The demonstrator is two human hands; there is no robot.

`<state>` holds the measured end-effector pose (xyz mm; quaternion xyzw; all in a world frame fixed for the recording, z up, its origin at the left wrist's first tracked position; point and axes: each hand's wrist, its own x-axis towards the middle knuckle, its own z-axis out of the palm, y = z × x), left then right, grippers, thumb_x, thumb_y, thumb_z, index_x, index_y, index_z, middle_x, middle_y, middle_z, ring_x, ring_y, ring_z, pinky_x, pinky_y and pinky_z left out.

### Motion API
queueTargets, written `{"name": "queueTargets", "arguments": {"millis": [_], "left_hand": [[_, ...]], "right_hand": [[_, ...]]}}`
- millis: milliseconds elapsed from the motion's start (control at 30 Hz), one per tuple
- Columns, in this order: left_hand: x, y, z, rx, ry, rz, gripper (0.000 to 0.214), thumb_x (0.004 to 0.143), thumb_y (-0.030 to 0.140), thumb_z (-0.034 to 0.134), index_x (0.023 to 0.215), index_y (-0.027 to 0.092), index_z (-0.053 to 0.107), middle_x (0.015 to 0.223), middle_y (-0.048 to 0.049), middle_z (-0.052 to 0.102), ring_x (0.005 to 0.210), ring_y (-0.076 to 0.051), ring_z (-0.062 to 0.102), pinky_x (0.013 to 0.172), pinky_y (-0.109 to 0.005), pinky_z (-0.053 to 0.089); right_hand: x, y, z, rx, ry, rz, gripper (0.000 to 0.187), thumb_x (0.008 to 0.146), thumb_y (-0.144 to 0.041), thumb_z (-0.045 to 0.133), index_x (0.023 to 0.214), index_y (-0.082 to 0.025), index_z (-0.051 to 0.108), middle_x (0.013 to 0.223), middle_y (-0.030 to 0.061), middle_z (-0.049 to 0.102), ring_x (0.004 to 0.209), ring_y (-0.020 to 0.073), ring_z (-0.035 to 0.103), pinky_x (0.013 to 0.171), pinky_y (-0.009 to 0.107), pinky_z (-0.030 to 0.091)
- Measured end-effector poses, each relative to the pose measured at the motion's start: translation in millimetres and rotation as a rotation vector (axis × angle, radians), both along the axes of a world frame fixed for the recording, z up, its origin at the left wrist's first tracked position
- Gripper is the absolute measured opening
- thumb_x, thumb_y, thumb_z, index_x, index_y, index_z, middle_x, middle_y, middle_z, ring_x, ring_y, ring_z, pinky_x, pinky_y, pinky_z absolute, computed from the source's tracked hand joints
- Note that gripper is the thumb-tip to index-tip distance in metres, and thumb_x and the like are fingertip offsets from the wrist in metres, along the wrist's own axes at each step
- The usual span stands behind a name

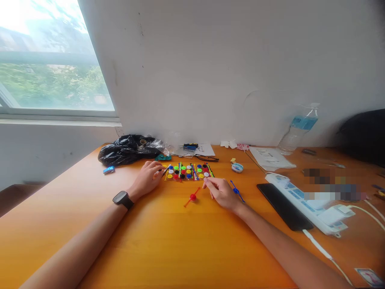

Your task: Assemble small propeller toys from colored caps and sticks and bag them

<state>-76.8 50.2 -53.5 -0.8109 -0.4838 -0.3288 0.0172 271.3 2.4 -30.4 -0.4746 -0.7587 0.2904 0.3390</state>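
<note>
As seen from the head view, has left hand (pixel 148 178) at left end of rows of coloured discs (pixel 188 171), fingers bent over thin dark stick (pixel 166 170); can't tell whether gripped. Shows right hand (pixel 223 193) near right front of rows, fingers curled, thumb and forefinger drawn together; can't tell whether pinching anything. Puts red arrow spinner (pixel 193 197) on wooden table (pixel 156 249) between hands, nearer right; blue arrow spinner (pixel 236 190) just beyond, to the right. Also shows smartwatch (pixel 122 198) on left wrist, black phone (pixel 282 205) beside white power strip (pixel 308 205).
</note>
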Motion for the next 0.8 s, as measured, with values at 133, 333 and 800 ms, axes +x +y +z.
{"name": "queueTargets", "arguments": {"millis": [133,333,800], "left_hand": [[4.3,-0.9,-1.5,0.018,0.056,-0.038,0.032,0.105,0.037,0.048,0.118,0.027,0.076,0.117,-0.0092,0.071,0.109,-0.031,0.055,0.096,-0.046,0.051],[6.1,-1.6,-2.8,0.009,0.084,-0.05,0.033,0.105,0.038,0.049,0.122,0.028,0.076,0.112,-0.0093,0.072,0.106,-0.032,0.053,0.096,-0.048,0.049],[7.4,-0.5,-2.4,-0.023,0.106,-0.061,0.035,0.105,0.04,0.049,0.119,0.027,0.079,0.114,-0.0098,0.074,0.104,-0.031,0.055,0.095,-0.049,0.049]], "right_hand": [[0.2,-0.1,-0.3,0.0,-0.001,0.0,0.055,0.105,-0.063,0.043,0.083,-0.02,0.07,0.052,-0.0022,0.051,0.05,0.0161,0.051,0.052,0.028,0.035],[-0.2,-0.5,-0.3,0.002,-0.008,0.002,0.055,0.104,-0.063,0.043,0.083,-0.02,0.07,0.052,-0.0022,0.052,0.049,0.0158,0.05,0.051,0.027,0.035],[-0.7,-2.2,-1.9,-0.012,-0.007,0.03,0.053,0.105,-0.062,0.042,0.082,-0.022,0.068,0.053,-0.0021,0.053,0.052,0.0172,0.053,0.054,0.029,0.038]]}}
